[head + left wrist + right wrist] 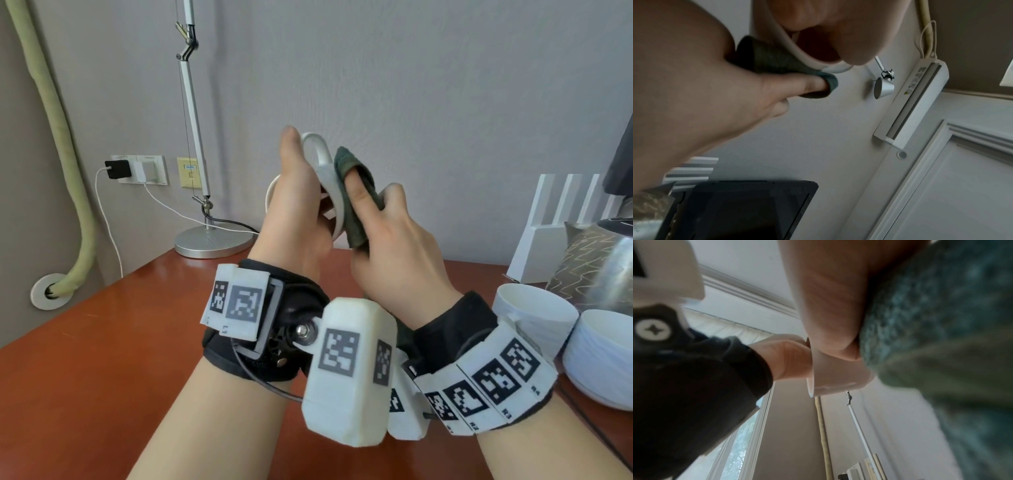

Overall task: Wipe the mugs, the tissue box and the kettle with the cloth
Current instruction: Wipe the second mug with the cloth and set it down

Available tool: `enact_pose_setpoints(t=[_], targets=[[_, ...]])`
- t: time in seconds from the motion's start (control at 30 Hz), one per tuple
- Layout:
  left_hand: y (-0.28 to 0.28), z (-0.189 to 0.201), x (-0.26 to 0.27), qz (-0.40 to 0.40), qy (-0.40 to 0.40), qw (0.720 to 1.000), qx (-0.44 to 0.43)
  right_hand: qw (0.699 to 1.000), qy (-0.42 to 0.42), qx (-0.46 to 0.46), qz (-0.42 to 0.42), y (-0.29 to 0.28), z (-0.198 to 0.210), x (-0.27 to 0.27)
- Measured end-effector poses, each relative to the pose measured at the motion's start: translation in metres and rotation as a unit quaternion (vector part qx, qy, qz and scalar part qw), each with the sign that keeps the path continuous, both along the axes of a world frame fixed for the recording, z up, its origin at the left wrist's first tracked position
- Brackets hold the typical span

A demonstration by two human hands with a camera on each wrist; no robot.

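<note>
Above the table, my left hand (294,205) grips a white mug (327,174) tipped on its side, handle uppermost. My right hand (394,246) holds a dark green cloth (356,205) wrapped over its forefinger and presses it against the mug's outer wall. The left wrist view shows the cloth (777,65) against the mug (812,60). The right wrist view shows the cloth (941,321) close up, the mug (836,379) beyond it. Two more white mugs (534,308) (603,356) stand at the right, beside a zigzag-patterned tissue box (579,253) and a shiny steel kettle (613,274).
A red-brown wooden table (102,359) spreads below my hands. A desk lamp's round base (212,240) stands at the back by the wall, with cables to the wall sockets (144,171). A white finned device (561,222) stands at the back right.
</note>
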State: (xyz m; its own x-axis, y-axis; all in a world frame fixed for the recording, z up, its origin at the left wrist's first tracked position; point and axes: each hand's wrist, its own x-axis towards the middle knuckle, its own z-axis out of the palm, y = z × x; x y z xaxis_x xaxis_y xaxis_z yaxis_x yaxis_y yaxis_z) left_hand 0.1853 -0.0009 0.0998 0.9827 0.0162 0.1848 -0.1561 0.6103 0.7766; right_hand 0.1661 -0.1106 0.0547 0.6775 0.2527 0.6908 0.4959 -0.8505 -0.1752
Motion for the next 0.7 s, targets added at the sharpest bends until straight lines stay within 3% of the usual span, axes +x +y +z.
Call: enact_pose_setpoints(t=[0.17, 0.27, 0.4, 0.5, 0.63, 0.7], targets=[[0.013, 0.002, 0.005, 0.015, 0.0, 0.999, -0.047, 0.999, 0.014, -0.014, 0.028, 0.011, -0.003, -0.006], [0.017, 0.001, 0.002, 0.039, 0.027, 0.998, -0.032, 0.997, 0.041, -0.049, 0.04, 0.018, -0.007, -0.008], [0.004, -0.001, -0.003, 0.045, 0.062, 0.997, 0.004, 0.999, 0.026, -0.025, 0.03, 0.012, -0.006, -0.004], [-0.002, -0.002, -0.003, 0.009, 0.054, 0.998, 0.003, 1.0, 0.023, -0.008, 0.018, 0.007, -0.004, -0.001], [0.011, 0.004, -0.006, -0.107, 0.002, 0.991, -0.081, 1.0, 0.005, 0.004, 0.004, -0.001, -0.008, 0.006], [0.018, 0.008, -0.007, -0.114, 0.0, 0.987, -0.112, 1.0, 0.0, 0.0, -0.001, 0.0, -0.012, 0.009]])
